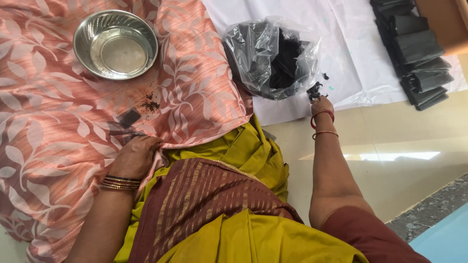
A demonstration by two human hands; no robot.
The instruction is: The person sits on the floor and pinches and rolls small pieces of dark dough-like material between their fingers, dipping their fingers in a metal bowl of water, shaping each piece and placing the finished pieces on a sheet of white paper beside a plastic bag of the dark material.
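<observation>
Pink leaf-patterned cloth (44, 126) covers the floor on the left, with a white sheet (351, 53) beside it and pale tiles below. From the head camera, the left hand (135, 157) rests curled, fingers closed, on the cloth's edge near small dark squares (127, 118). The right hand (321, 104) pinches a clump of black material (314, 90) just beside a clear plastic bag (270, 56) of the same stuff. A steel bowl (115, 44) sits well apart; folded black packets (414, 48) lie stacked at far right.

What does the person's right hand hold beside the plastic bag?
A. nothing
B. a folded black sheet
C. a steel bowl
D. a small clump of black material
D: the right hand pinches a small clump of black material at the edge of the plastic bag, over the white sheet.
</observation>
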